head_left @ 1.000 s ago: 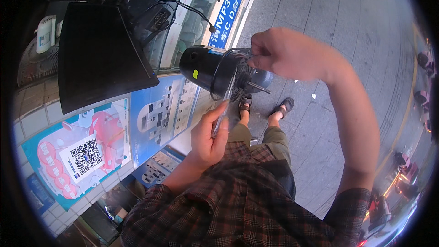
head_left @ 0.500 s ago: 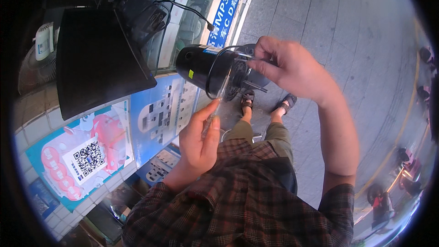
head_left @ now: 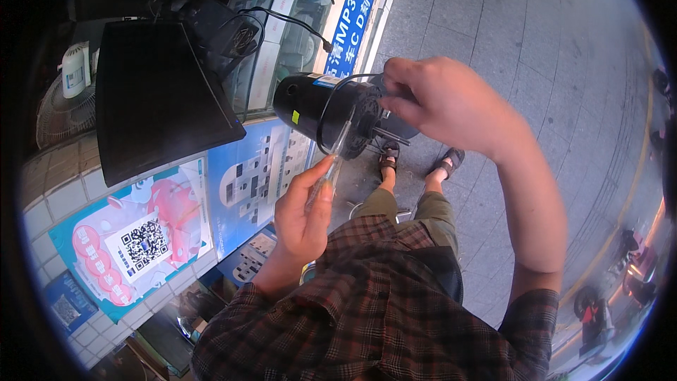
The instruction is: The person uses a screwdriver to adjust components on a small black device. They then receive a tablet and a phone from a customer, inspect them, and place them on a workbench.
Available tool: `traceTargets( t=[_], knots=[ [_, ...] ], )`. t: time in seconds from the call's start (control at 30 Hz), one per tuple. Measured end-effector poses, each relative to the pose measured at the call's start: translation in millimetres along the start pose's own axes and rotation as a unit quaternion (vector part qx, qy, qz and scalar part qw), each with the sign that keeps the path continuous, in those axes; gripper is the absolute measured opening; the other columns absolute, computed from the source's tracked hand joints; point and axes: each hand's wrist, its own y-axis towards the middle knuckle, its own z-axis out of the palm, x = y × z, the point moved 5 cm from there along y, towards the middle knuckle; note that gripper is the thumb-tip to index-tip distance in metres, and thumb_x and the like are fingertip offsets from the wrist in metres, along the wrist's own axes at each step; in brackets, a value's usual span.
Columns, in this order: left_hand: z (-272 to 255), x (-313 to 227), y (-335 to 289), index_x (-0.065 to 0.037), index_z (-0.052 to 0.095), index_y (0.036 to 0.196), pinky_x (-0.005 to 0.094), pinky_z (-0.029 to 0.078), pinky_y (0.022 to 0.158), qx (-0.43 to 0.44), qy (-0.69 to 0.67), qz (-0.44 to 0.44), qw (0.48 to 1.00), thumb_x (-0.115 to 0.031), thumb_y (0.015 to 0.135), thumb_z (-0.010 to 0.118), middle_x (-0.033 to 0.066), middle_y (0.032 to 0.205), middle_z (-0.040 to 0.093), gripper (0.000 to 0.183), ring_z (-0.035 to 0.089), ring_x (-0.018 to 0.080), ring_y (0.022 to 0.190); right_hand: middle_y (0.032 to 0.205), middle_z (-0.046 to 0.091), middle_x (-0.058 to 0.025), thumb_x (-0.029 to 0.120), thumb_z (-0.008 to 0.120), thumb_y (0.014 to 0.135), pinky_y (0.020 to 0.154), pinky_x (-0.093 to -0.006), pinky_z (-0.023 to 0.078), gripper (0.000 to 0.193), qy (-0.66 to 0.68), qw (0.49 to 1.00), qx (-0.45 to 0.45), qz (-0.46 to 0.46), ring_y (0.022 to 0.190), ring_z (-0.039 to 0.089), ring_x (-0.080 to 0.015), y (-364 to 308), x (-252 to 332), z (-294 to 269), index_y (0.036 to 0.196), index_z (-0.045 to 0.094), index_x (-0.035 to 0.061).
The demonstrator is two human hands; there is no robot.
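Note:
A black cylindrical device [head_left: 300, 108] lies on its side in front of me, its round end turned to the right. It carries a yellow-green sticker and a pale label, and a black cord [head_left: 322, 123] loops around it. My left hand [head_left: 305, 215] pinches a slim screwdriver [head_left: 340, 142] with a clear handle; its shaft slants up against the device's round end. At that end's upper right is my right hand [head_left: 430, 102], thumb and fingers closed together. What they grip is hidden. Thin prongs [head_left: 391, 134] stick out below the round end.
To the left a black monitor [head_left: 159, 95] stands on a tiled counter [head_left: 92, 187], beside a fan [head_left: 63, 116] and a white bottle [head_left: 74, 70]. A poster with a square code [head_left: 144, 243] covers the counter's near part. Paved ground [head_left: 493, 35] stretches right, with parked scooters [head_left: 635, 254] at its edge.
The whole view has shifted slightly. My right hand has moved a little left along the device's end, fingers more curled. The screwdriver stays in my left hand.

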Motion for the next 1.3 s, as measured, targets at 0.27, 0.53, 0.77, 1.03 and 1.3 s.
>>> traceTargets(
  t=[0.27,0.53,0.77,1.03,1.3],
  knots=[
    [-3,6,-2,0.006,0.052,0.146,0.0203,0.04,0.056,0.009,0.043,0.034,0.998,-0.007,0.109,0.05,0.0007,0.088,0.058,0.04,0.045,0.0025,0.061,0.071,0.065,-0.0178,0.019,0.071,0.092,0.069,-0.0463,0.054,0.019,-0.041,0.998,0.042,-0.029,0.071,0.068,-0.0378,14,14,-7,0.091,0.064,0.0011],
    [-3,4,-2,0.006,0.055,0.144,0.0209,0.04,0.055,0.013,0.06,0.043,0.997,-0.004,0.107,0.049,0.001,0.083,0.057,0.038,0.046,0.0032,0.06,0.089,0.074,-0.0233,0.017,0.067,0.087,0.076,-0.0477,0.059,0.023,-0.09,0.979,0.18,0.018,0.088,0.074,-0.041,47,24,-13,0.097,0.075,-0.0023],
    [-6,4,-1,0.006,0.06,0.139,0.0263,0.052,0.081,0.016,0.036,-0.018,0.999,-0.004,0.105,0.057,0.0154,0.115,0.071,0.035,0.066,0.0132,0.088,0.08,0.069,-0.0213,0.022,0.069,0.091,0.072,-0.0438,0.054,0.027,-0.148,0.97,0.193,0.027,0.076,0.068,-0.0373,55,28,-5,0.091,0.071,-0.0048],
    [13,25,-5,0.009,0.058,0.138,0.0243,0.046,0.06,0.108,-0.056,-0.108,0.987,-0.004,0.107,0.049,0.002,0.077,0.056,0.035,0.052,0.007,0.063,0.077,0.067,-0.0197,0.021,0.068,0.093,0.07,-0.0433,0.052,0.023,-0.066,0.982,0.175,0.009,0.074,0.067,-0.0352,48,25,-8,0.094,0.07,-0.0018],
    [-22,37,-10,0.006,0.044,0.151,0.0335,0.053,0.068,0.033,-0.287,0.004,0.957,-0.02,0.11,0.049,0.0103,0.083,0.06,0.049,0.057,0.0186,0.071,0.075,0.067,-0.0123,0.014,0.071,0.096,0.065,-0.0352,0.049,0.016,0.034,0.992,0.117,0.015,0.066,0.062,-0.024,13,12,-25,0.106,0.068,0.0026]
  ],
)
